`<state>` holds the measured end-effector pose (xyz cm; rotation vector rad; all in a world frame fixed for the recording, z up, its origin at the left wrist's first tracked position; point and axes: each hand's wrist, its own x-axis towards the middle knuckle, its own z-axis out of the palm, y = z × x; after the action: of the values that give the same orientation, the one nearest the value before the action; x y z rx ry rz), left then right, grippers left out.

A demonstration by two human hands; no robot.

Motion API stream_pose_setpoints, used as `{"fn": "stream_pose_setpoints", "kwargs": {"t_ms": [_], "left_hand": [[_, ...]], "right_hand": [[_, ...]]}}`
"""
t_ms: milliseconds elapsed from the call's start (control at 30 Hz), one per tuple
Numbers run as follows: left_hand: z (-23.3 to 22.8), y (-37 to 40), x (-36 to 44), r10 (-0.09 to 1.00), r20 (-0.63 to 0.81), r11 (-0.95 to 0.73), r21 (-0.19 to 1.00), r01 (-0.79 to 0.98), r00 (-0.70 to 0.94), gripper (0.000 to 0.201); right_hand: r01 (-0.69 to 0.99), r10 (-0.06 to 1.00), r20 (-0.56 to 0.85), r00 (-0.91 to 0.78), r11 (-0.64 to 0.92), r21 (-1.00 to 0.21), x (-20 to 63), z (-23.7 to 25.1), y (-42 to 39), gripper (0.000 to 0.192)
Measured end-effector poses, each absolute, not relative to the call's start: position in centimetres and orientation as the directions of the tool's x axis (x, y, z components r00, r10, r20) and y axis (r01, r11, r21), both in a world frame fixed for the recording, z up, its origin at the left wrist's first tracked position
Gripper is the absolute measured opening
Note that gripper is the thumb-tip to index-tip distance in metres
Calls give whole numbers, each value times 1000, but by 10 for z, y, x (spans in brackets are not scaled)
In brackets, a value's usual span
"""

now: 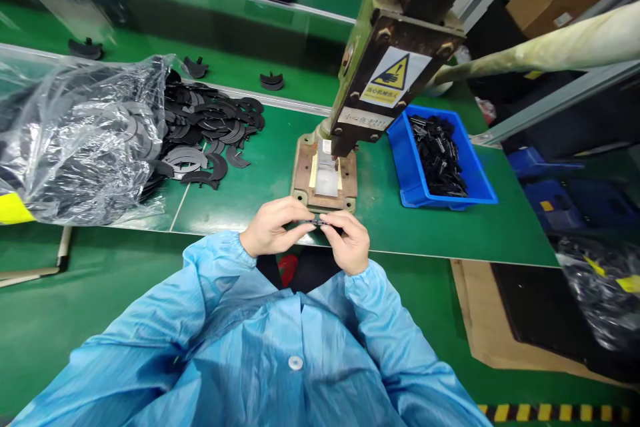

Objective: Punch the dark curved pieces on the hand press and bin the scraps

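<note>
At the desk's (270,163) near edge, left fingers (290,211) and right fingers (345,221) pinch a small black part (316,221), short of the press (365,67). Three curved pieces (271,83) beyond the far edge appear done; the heap of black crescents (230,120) and loaded blue bin (450,201) suggest much left.

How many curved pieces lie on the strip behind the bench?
3: the left piece behind the bag, the middle piece behind the pile, the right piece nearest the press. More may be hidden.
</note>
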<state>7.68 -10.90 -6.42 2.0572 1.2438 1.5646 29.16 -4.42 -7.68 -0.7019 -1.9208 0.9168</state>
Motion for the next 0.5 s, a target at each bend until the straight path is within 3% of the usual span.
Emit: {"fn": "stream_pose_setpoints", "kwargs": {"t_ms": [100, 200, 300, 433, 500], "left_hand": [[-60, -106, 70, 810, 586, -515, 706, 486, 7, 11], [-52, -86, 53, 829, 552, -409, 708, 575, -91, 18], [-43, -52, 36, 812, 567, -355, 667, 655, -137, 22], [-39, -13, 30, 829, 559, -383, 570, 727, -2, 24], [-41, -4, 32, 844, 532, -381, 511, 771, 65, 25]], "right_hand": [[115, 758, 484, -438, 581, -806, 295, -65, -43, 24], [99, 769, 558, -311, 610, -786, 304, -38, -27, 6], [32, 725, 682, -98, 687, -726, 314, 12, 9, 23], [7, 607, 786, 118, 791, -612, 324, 102, 68, 30], [40, 626, 778, 49, 777, -628, 329, 140, 89, 35]]}}
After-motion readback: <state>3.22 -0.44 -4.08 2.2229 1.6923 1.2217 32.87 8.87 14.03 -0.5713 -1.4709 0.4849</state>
